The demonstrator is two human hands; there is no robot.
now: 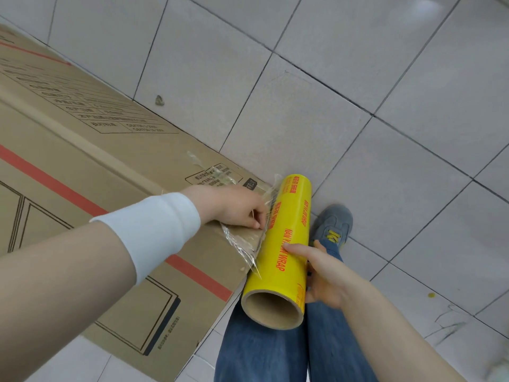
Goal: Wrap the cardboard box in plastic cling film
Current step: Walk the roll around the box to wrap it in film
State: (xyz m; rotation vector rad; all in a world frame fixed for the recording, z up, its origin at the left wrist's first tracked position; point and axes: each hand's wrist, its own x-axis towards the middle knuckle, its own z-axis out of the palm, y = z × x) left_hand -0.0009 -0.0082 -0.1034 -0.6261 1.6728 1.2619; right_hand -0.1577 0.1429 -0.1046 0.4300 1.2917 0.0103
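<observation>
Cardboard box [82, 175], corner: left hand [234, 206] pinches loose film end [245, 248] against it; right hand [323, 279] fingers [298, 248] curl round the yellow roll [287, 230]. Advise anchoring firmly, unrolling taut.

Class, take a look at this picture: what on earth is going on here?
A person stands by a large cardboard box on a tiled floor. The right hand grips a yellow roll of cling film at the box's corner, while the left hand pinches the loose film end against the cardboard. Only crumpled film lies at that corner, so wrapping has barely begun.
</observation>
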